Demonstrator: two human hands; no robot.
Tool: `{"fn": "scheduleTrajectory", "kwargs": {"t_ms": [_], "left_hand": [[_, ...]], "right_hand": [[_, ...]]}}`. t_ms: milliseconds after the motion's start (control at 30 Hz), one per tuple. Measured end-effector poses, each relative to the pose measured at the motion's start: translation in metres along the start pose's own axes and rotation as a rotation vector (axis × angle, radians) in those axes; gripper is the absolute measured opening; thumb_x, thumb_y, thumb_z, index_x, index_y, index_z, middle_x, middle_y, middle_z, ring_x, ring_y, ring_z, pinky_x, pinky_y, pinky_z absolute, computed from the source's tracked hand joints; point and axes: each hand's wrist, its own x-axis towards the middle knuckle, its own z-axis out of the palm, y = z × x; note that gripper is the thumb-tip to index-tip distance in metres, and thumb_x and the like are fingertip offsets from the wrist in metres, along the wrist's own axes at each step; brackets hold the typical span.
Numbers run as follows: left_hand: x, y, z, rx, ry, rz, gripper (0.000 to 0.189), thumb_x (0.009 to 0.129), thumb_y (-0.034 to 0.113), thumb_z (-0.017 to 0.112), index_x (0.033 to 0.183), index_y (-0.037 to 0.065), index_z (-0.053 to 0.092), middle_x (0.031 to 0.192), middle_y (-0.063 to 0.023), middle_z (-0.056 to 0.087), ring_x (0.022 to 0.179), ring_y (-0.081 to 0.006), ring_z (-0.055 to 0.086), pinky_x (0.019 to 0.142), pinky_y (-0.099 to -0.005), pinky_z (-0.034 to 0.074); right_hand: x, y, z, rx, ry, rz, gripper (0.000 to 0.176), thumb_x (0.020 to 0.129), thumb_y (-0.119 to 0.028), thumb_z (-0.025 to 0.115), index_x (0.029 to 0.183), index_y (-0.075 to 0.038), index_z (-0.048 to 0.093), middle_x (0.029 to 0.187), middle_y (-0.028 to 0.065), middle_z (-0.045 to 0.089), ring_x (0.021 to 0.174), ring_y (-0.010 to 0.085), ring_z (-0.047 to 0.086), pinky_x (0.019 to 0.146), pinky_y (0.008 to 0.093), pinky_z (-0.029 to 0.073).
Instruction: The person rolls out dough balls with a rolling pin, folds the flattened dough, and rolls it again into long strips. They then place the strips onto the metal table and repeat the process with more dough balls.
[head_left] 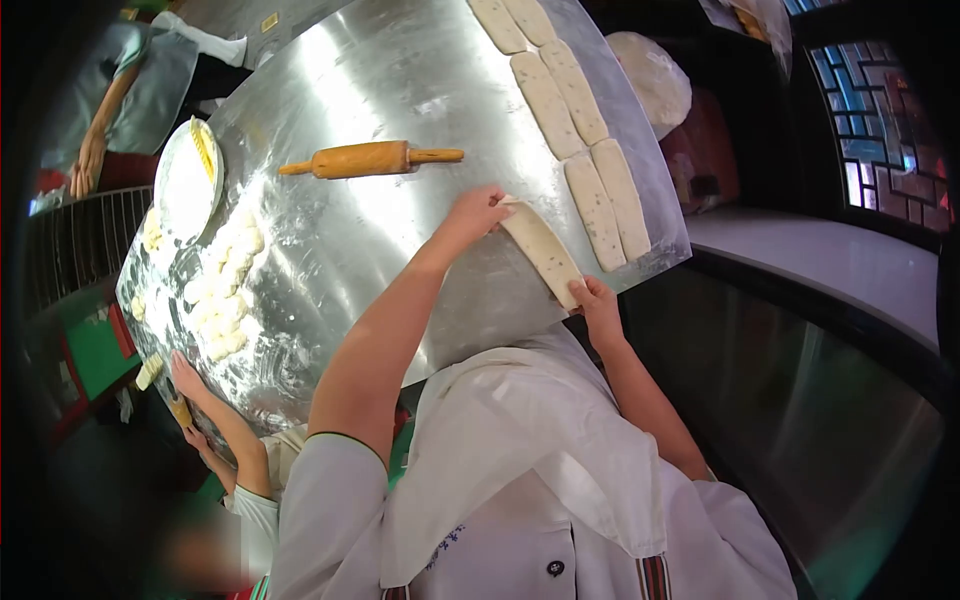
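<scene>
A long flat strip of dough (541,245) with dark specks stretches between my two hands, close to the table's front edge. My left hand (474,214) pinches its far end. At the near end, my right hand (597,306) has the fingers closed on the dough. Several similar flat dough strips (595,212) lie side by side along the right side of the metal table (350,240). A wooden rolling pin (360,160) rests beyond my left hand, touched by neither hand.
Dough pieces (222,300) lie in flour at the left, near a white plate (175,200) with something yellow. A co-worker's hand (185,377) is on the lower left edge, by a wooden-handled tool (180,410). Another person (120,110) stands upper left. A pale rounded mass (650,85) sits beyond the right edge.
</scene>
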Motion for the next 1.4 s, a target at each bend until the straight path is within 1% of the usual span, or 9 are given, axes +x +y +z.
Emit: {"fn": "scheduleTrajectory", "kwargs": {"t_ms": [100,167,300,367,567,900,1200,1300,1400], "left_hand": [[0.04,0.02,0.024,0.067,0.026,-0.036,0.024,0.085,0.021,0.068,0.095,-0.001,0.064,0.076,-0.0066,0.065,0.068,-0.0117,0.062,0.066,-0.0294,0.049],[0.061,0.021,0.038,0.239,0.128,0.109,0.025,0.084,0.021,0.068,0.094,-0.001,0.066,0.077,-0.0099,0.067,0.069,-0.018,0.064,0.067,-0.0326,0.05],[0.075,0.034,0.046,0.355,0.2,0.126,0.026,0.083,0.022,0.067,0.094,-0.001,0.067,0.082,-0.0145,0.069,0.071,-0.0264,0.066,0.069,-0.0369,0.051],[0.077,0.039,0.048,0.361,0.229,0.097,0.025,0.083,0.023,0.066,0.091,-0.001,0.067,0.087,-0.0187,0.069,0.079,-0.0339,0.067,0.072,-0.0404,0.051],[0.077,0.041,0.053,0.528,0.287,0.135,0.023,0.083,0.022,0.065,0.087,0.0,0.065,0.087,-0.0209,0.068,0.087,-0.0388,0.065,0.076,-0.0442,0.05],[0.067,0.045,0.062,0.478,0.351,0.171,0.019,0.084,0.019,0.068,0.089,0.002,0.062,0.093,-0.0186,0.065,0.091,-0.0397,0.062,0.078,-0.0457,0.048],[0.066,0.035,0.06,0.388,0.432,0.271,0.014,0.085,0.012,0.068,0.094,0.002,0.063,0.089,-0.0143,0.063,0.084,-0.0301,0.063,0.078,-0.0398,0.05],[0.062,0.037,0.062,0.43,0.4,0.237,0.015,0.086,0.012,0.067,0.097,0.003,0.062,0.095,-0.0136,0.062,0.087,-0.0295,0.062,0.079,-0.0396,0.05],[0.051,0.035,0.072,0.38,0.521,0.301,0.022,0.086,0.009,0.067,0.106,0.004,0.06,0.103,-0.0133,0.058,0.089,-0.0291,0.06,0.081,-0.039,0.05]], "right_hand": [[0.008,0.0,-0.014,0.134,0.01,0.01,0.024,0.098,-0.023,0.057,0.107,-0.002,0.067,0.087,0.0045,0.07,0.072,0.0087,0.065,0.062,0.0232,0.047],[0.015,-0.001,-0.02,0.119,0.011,0.027,0.024,0.098,-0.022,0.057,0.108,-0.002,0.067,0.087,0.0039,0.071,0.071,0.009,0.066,0.06,0.0219,0.045],[0.026,-0.004,-0.021,0.198,0.014,0.042,0.023,0.098,-0.022,0.057,0.106,-0.003,0.067,0.086,0.0035,0.071,0.07,0.0093,0.068,0.057,0.0209,0.044],[0.027,-0.006,-0.021,0.159,0.03,0.032,0.022,0.098,-0.022,0.058,0.104,-0.003,0.067,0.085,0.0036,0.071,0.069,0.0093,0.068,0.055,0.0212,0.044],[0.029,-0.008,-0.021,0.09,0.037,0.072,0.022,0.098,-0.022,0.058,0.103,-0.003,0.068,0.085,0.0034,0.071,0.07,0.0091,0.068,0.055,0.0218,0.044],[0.023,-0.013,-0.022,0.076,0.06,0.046,0.023,0.096,-0.021,0.058,0.1,-0.001,0.068,0.079,0.0051,0.071,0.066,0.0085,0.066,0.053,0.0225,0.045],[0.025,-0.013,-0.016,0.028,0.102,-0.007,0.022,0.095,-0.019,0.059,0.104,0.0,0.066,0.08,0.0061,0.071,0.066,0.0093,0.066,0.053,0.024,0.047],[0.022,-0.013,-0.017,0.012,0.103,-0.011,0.022,0.095,-0.017,0.059,0.107,0.001,0.065,0.082,0.0073,0.071,0.065,0.0097,0.065,0.053,0.0254,0.049],[0.015,-0.014,-0.022,-0.077,0.168,0.003,0.019,0.095,-0.014,0.06,0.105,0.001,0.064,0.084,0.0075,0.071,0.064,0.0102,0.065,0.054,0.0264,0.051]]}}
